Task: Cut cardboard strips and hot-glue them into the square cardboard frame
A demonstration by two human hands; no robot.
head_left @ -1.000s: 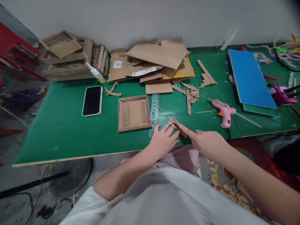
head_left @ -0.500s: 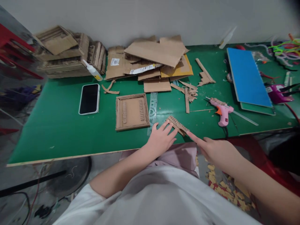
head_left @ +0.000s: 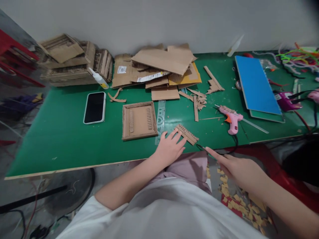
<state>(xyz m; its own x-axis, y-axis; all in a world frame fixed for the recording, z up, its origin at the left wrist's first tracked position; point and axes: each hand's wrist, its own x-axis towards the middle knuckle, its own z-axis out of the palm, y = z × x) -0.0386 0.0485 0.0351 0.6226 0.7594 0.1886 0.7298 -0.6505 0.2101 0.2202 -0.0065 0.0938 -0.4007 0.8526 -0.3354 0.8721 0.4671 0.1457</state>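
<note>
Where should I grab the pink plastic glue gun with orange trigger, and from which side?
I'd take the glue gun by its pink handle, coming from the near edge of the green table: it lies on its side, handle pointing that way, while the nozzle points away and left and the translucent glue stick juts right.

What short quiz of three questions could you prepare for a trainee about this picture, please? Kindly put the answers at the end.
1. Multiple choice: what does the right hand hold? (a) a glue gun (b) a slim dark-tipped tool (c) a glue bottle
2. True or false: the left hand rests on the ridged cardboard piece.
3. Short answer: what lies on the table between the phone and the clear ruler?

Key: 1. b; 2. true; 3. the square cardboard tray.
</note>
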